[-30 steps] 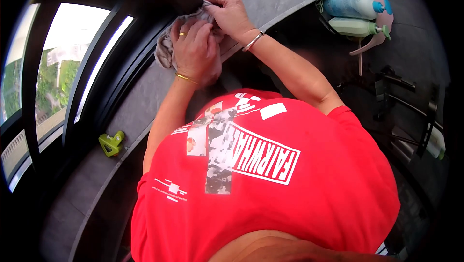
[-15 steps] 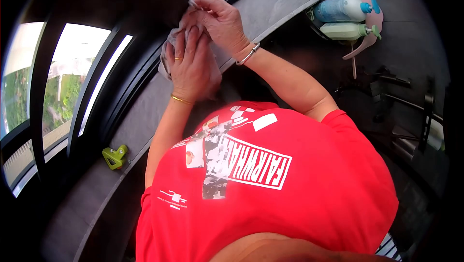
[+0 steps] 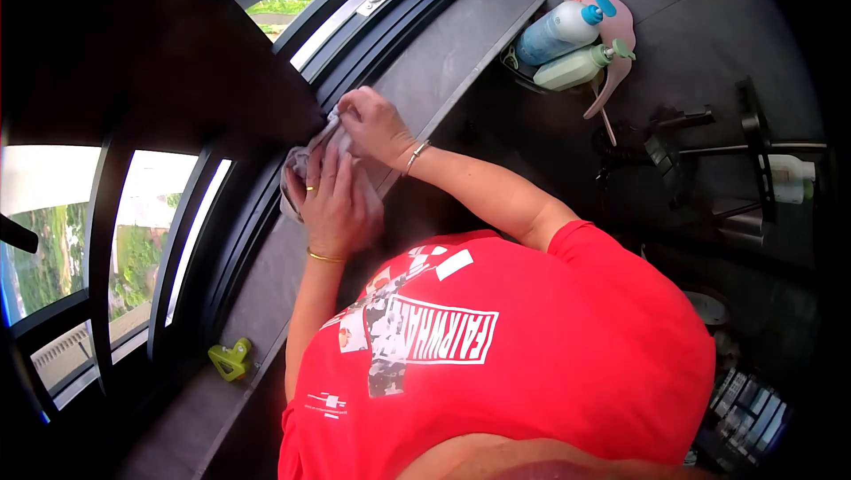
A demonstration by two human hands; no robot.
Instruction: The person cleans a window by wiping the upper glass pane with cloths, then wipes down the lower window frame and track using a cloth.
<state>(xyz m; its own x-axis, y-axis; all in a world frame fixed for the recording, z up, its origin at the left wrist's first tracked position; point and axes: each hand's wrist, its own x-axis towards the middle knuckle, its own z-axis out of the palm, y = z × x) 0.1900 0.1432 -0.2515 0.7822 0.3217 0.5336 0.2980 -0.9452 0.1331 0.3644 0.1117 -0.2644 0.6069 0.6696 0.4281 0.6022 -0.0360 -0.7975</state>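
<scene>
A crumpled pale cloth [image 3: 306, 161] is bunched at the window-side edge of the dark grey ledge. My left hand [image 3: 335, 201], wearing a gold ring and a gold bracelet, presses down on the cloth with its fingers bent over it. Just beyond, my right hand [image 3: 377, 125] pinches the upper end of the same cloth between thumb and fingers; a silver bangle is on that wrist. The two hands are close together beside the black window frame [image 3: 324, 94]. Part of the cloth is hidden under my left hand.
A yellow-green clip-like object [image 3: 231, 359] lies on the ledge [image 3: 266, 294] at lower left. To the upper right, a blue-and-white pump bottle [image 3: 557, 32] and a pale green pump bottle [image 3: 572, 70] stand near a pink item [image 3: 620, 15]. Dark window bars [image 3: 97, 205] flank the left.
The view has shifted, and more of the window shows at the top. Both hands and the cloth appear lower in the picture, with the cloth still held.
</scene>
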